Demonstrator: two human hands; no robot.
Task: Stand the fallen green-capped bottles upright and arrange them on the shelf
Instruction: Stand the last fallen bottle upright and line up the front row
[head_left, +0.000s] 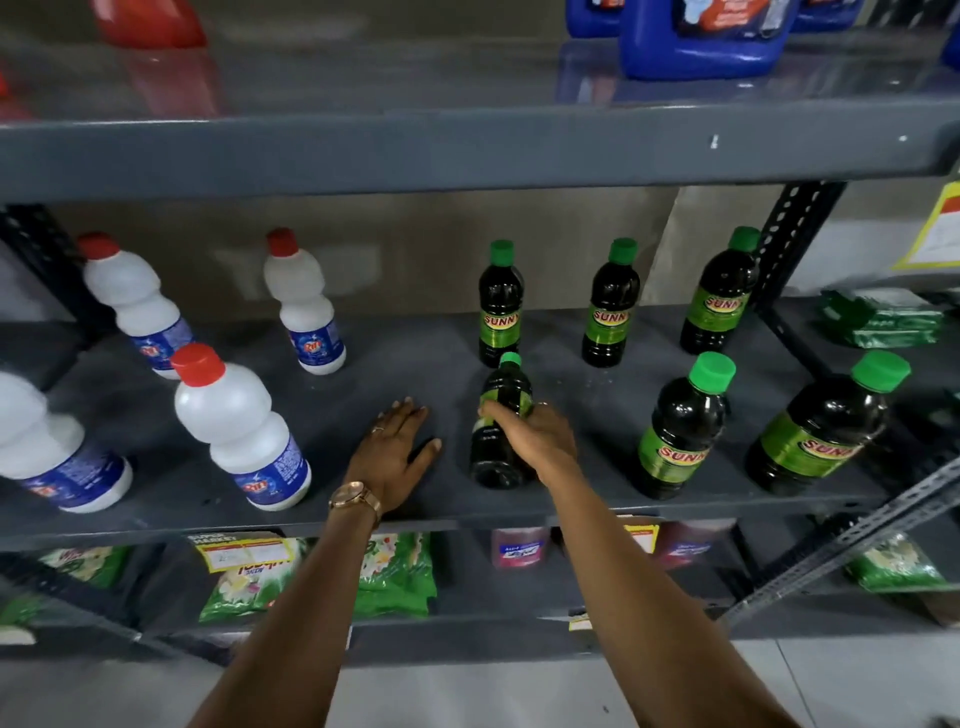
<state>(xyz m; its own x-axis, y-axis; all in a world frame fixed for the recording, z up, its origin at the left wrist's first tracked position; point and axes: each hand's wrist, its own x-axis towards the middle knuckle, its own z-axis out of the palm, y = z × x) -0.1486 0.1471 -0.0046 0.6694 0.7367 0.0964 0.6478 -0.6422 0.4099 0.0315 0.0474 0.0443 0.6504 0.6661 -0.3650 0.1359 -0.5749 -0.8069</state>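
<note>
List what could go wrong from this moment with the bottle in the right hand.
1. The right hand grips the held bottle around its middle, close in front of an upright back-row bottle; pushing it back could topple that one.
2. The held bottle's base sits near the shelf's front edge, so a slip might drop it off.
3. The left hand lies flat, not supporting anything.
</note>
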